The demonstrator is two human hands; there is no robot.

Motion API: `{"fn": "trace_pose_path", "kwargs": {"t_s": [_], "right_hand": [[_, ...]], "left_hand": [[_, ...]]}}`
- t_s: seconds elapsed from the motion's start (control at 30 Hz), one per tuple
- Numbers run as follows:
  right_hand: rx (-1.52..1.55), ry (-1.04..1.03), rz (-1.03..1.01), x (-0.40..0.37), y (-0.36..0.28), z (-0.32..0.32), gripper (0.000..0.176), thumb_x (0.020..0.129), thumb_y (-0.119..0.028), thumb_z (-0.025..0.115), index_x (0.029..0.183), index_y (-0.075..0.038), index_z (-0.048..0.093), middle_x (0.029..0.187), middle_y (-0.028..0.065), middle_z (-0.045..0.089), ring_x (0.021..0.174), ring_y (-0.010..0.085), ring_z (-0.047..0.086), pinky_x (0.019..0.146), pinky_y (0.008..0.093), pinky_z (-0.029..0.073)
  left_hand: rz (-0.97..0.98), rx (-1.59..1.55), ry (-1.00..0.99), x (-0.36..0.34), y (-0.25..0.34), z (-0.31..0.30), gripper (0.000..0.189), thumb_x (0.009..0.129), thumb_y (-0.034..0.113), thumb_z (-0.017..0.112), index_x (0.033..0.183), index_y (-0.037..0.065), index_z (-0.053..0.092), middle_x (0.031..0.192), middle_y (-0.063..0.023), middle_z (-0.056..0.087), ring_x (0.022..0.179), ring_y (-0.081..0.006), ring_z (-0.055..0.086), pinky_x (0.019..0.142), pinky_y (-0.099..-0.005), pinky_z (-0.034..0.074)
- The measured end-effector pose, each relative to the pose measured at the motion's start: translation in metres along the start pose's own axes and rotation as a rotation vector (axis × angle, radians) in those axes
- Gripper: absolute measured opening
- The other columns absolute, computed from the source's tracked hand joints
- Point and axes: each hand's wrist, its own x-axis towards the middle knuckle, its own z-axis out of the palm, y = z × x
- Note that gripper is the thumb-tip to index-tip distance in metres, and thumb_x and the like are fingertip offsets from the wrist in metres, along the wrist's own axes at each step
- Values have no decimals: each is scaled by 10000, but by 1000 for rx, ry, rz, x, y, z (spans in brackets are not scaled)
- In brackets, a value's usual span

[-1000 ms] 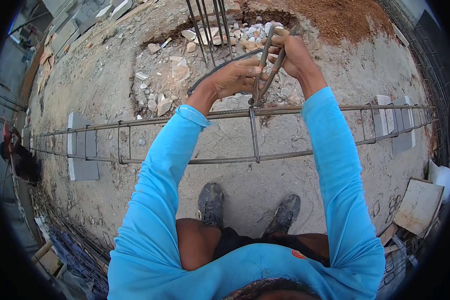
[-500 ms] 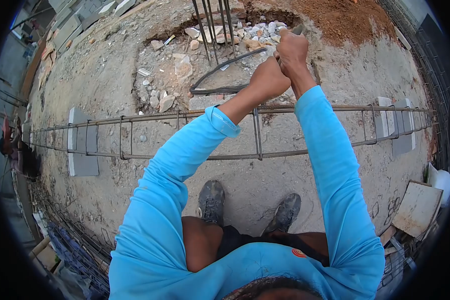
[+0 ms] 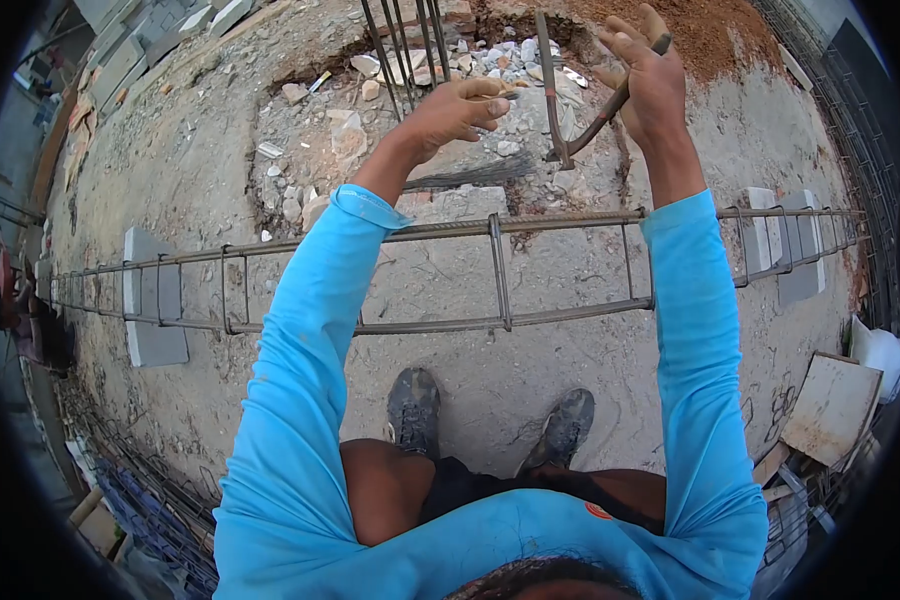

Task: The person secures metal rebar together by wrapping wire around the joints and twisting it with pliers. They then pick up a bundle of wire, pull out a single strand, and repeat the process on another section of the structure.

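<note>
My right hand (image 3: 655, 85) holds one handle of a pair of dark metal pincers (image 3: 597, 125), its fingers loosely spread. The pincers' handles stand wide apart, their jaw end pointing down toward me. To the left, my left hand (image 3: 455, 115) hangs over a bent bundle of dark wire (image 3: 475, 177) with its fingers half curled and apart. The hand and forearm hide the bundle's bend; one dark end shows just beyond the fingertips. Nearer my feet, a long rebar cage (image 3: 500, 272) with stirrups runs crosswise beneath both forearms.
Pale blocks (image 3: 155, 300) and more blocks (image 3: 798, 250) support the cage at both sides. Upright rebars (image 3: 410, 55) rise from a rubble-filled pit. Reddish soil (image 3: 730, 40) lies at the far right. Another person (image 3: 30, 320) is at the far left. Boards (image 3: 832, 412) lie at right.
My hands have come apart, the left moving left over the wire bundle and the right moving right. The pincers' handles now show spread open. The view has shifted slightly.
</note>
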Motion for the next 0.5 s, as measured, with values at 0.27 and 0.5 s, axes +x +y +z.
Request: {"fn": "trace_pose_path", "kwargs": {"t_s": [0.27,0.5], "right_hand": [[265,-484,-64,1,-73,-82,530,1000,-42,403,1506,43,272,1289,264,578,1036,262,674,808,370,620],[-115,-501,377,-52,-83,-125,496,962,-60,483,1406,124,364,1015,180,651,543,141,645,397,225,542]], "left_hand": [[-268,940,10,32,-115,-112,586,838,256,719,1356,27,567,1262,-186,644,1103,-342,638,936,-423,504],[-347,1604,-276,6,-174,-138,617,851,131,658,1434,272,513,1277,-141,635,1210,-329,599,934,-446,514]]}}
